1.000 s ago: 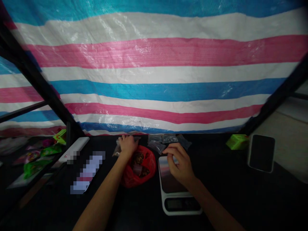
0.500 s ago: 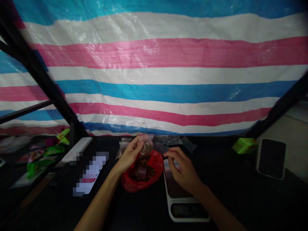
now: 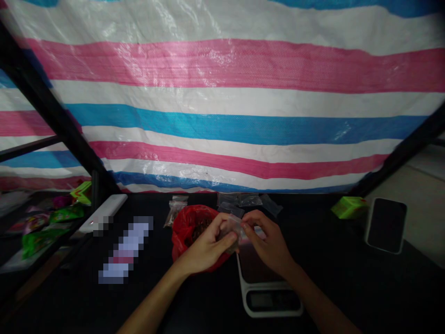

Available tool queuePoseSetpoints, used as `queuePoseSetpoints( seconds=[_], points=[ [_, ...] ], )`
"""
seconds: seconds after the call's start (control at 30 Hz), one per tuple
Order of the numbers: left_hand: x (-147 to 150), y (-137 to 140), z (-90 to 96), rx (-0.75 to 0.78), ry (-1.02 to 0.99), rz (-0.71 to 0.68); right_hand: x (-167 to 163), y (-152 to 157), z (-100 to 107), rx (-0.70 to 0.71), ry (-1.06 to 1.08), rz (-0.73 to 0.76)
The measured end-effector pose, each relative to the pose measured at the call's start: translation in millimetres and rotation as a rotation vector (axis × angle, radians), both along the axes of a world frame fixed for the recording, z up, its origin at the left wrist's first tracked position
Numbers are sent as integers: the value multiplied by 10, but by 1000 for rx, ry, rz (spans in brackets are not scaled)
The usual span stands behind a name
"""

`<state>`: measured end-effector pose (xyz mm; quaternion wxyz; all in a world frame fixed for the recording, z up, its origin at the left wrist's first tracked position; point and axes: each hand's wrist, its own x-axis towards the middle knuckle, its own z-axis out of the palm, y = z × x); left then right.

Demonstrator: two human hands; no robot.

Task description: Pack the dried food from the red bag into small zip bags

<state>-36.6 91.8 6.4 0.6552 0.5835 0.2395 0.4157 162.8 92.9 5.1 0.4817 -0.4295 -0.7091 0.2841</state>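
Pinching a small clear bag (image 3: 232, 227), the left hand (image 3: 210, 246) has moved from the table's (image 3: 330, 269) far edge to near the scale's (image 3: 271, 313) far-left corner; the right hand's (image 3: 269, 239) fingers now clamp the bag's top.

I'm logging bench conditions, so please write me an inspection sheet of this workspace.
Surface: black table.
Work items: small bag in hand; red bag with brown bits, left of the scale; filled bags and clear bags farther back.
Clutter: packets, white bar at left; green box, white-rimmed device at right.
Hands: left hand holds the small bag; right hand at its edge, grip unclear.
Cables: nothing seen.
Surroundings: striped tarp, black frame.
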Motion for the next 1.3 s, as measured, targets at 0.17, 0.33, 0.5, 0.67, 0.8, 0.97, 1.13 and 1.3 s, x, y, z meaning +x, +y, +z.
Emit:
queuePoseSetpoints(
  seconds=[0.17, 0.33, 0.5, 0.67, 0.8, 0.97, 1.13, 1.3],
  points=[
    [20, -19, 18, 179, 160, 86, 174, 79, 98, -135, -33, 66],
    [-220, 163, -68, 671, 878, 525, 502, 243, 101, -280, -235, 135],
    [-409, 310, -118, 687, 1269, 418, 625, 287, 26, -212, -453, 178],
    [-478, 349, -85, 557, 1155, 323, 618, 343, -13, -38, -406, 64],
    [-511, 416, -129, 587, 1040, 376, 696, 436, -53, 68, -383, -75],
    [-554, 475, -170, 675, 1006, 505, 755, 454, -65, 126, -416, -81],
    [-581, 474, -155, 751, 1005, 574, 679, 416, -74, 149, -476, -10],
    [-569, 458, -124, 761, 973, 601, 622, 395, -81, 126, -498, 25]
  ],
)
